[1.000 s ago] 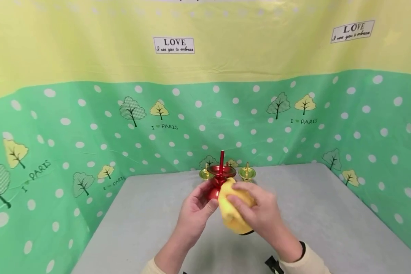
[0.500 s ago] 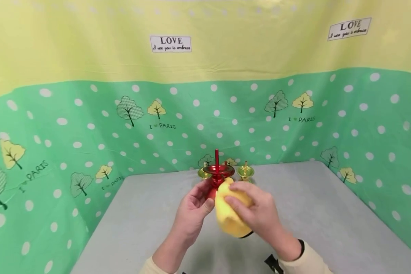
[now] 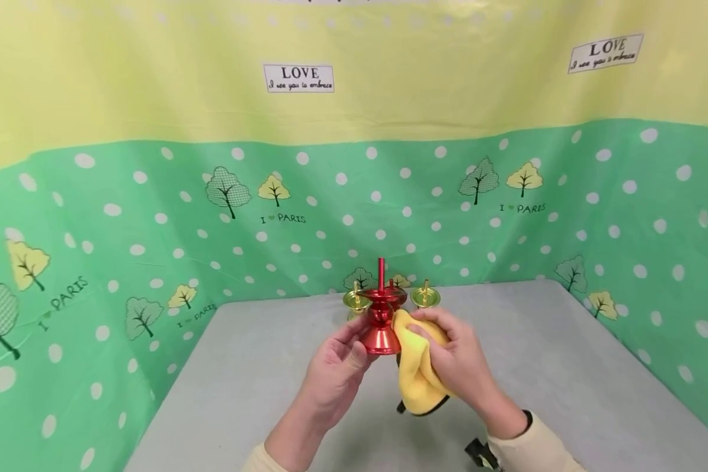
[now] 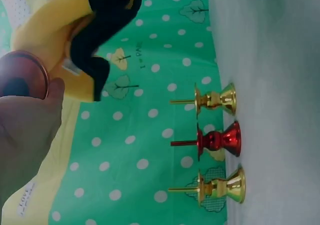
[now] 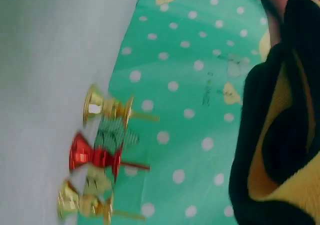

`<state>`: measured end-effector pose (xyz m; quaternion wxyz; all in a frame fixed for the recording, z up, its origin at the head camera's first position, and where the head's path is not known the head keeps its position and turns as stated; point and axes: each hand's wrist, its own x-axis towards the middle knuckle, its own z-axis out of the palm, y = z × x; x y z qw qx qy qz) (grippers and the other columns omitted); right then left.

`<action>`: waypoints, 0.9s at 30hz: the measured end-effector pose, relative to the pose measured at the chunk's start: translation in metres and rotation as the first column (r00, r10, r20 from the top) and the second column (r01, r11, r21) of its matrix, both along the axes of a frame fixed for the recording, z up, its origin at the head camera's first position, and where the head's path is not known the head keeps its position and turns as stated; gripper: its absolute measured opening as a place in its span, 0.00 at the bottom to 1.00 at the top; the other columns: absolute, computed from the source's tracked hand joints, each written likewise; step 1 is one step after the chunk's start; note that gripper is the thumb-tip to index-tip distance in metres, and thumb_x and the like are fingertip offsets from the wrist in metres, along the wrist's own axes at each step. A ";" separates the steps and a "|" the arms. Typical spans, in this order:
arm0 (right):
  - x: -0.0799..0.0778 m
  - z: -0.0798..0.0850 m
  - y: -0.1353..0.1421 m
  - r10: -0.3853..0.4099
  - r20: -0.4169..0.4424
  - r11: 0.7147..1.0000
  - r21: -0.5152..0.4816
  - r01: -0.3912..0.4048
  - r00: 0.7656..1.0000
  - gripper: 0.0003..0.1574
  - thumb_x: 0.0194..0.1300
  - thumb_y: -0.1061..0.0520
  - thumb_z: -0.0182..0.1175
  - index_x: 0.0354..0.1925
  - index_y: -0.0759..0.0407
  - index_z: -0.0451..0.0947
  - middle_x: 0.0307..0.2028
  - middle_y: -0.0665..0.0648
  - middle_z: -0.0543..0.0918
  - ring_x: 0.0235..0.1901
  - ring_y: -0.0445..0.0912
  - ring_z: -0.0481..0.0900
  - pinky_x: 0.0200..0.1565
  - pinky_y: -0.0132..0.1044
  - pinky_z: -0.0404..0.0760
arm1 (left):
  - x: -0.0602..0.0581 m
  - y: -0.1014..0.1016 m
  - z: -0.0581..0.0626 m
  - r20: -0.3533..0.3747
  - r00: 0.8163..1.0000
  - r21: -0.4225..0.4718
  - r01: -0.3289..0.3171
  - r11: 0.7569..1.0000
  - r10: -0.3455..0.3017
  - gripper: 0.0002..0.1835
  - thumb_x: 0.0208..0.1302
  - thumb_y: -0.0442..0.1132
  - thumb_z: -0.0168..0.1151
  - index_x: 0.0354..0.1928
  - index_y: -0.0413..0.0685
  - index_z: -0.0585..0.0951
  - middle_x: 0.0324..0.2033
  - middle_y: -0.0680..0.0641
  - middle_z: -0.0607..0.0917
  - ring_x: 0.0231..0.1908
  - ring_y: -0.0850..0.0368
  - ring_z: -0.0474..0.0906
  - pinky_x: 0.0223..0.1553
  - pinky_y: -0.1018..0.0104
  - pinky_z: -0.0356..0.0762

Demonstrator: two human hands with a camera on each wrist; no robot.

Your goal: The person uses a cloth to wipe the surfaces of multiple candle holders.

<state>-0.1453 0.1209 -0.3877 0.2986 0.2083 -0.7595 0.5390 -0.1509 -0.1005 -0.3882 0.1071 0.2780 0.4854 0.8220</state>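
Observation:
My left hand (image 3: 333, 377) grips a shiny red candlestick (image 3: 381, 339) by its flared base, its spike pointing up. The candlestick's dish and narrow waist show above the fingers. A yellow cloth (image 3: 415, 383) with dark edging is bunched in my right hand (image 3: 463, 360), and its upper part lies against the right side of the candlestick. Most of the cloth hangs down below the fingers. From the left wrist, the round underside of the candlestick's base (image 4: 22, 77) faces the camera, next to my thumb. In the right wrist view, folds of the cloth (image 5: 270, 150) cover the right side.
At the back of the grey table (image 3: 259, 367) stand two gold candlesticks (image 4: 215, 100) with a second red candlestick (image 4: 215, 141) between them. Behind the table hangs a green and yellow patterned curtain (image 3: 307, 262). A black strap (image 3: 480, 452) sits by the right sleeve.
The cloth has shifted right and down along the candlestick, uncovering its red base. The left hand keeps its hold, and the candlestick has turned slightly.

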 end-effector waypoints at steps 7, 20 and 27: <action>0.007 -0.003 -0.001 0.165 -0.334 0.985 0.109 -0.135 0.928 0.33 0.66 0.44 0.74 0.59 0.65 0.82 0.51 0.66 0.88 0.45 0.39 0.85 0.44 0.25 0.85 | 0.000 0.000 0.000 -0.038 0.998 0.033 0.043 0.999 -0.041 0.30 0.78 0.51 0.58 0.77 0.52 0.72 0.70 0.56 0.82 0.70 0.62 0.77 0.74 0.67 0.71; 0.003 0.014 -0.014 -0.121 -0.875 0.855 0.149 0.497 0.470 0.11 0.77 0.52 0.65 0.37 0.56 0.88 0.37 0.58 0.92 0.24 0.50 0.85 0.25 0.40 0.86 | 0.004 0.006 0.016 -0.029 0.978 -0.333 -0.203 0.921 0.205 0.31 0.77 0.42 0.65 0.77 0.40 0.72 0.69 0.35 0.79 0.64 0.54 0.78 0.62 0.72 0.80; 0.005 0.011 -0.025 -0.062 -0.945 0.818 0.137 0.558 0.322 0.11 0.76 0.61 0.64 0.37 0.53 0.91 0.37 0.57 0.93 0.22 0.50 0.80 0.18 0.35 0.77 | 0.006 0.018 0.025 0.054 0.901 -0.375 -0.382 0.845 0.431 0.29 0.71 0.54 0.72 0.62 0.39 0.84 0.52 0.42 0.90 0.47 0.57 0.86 0.50 0.68 0.86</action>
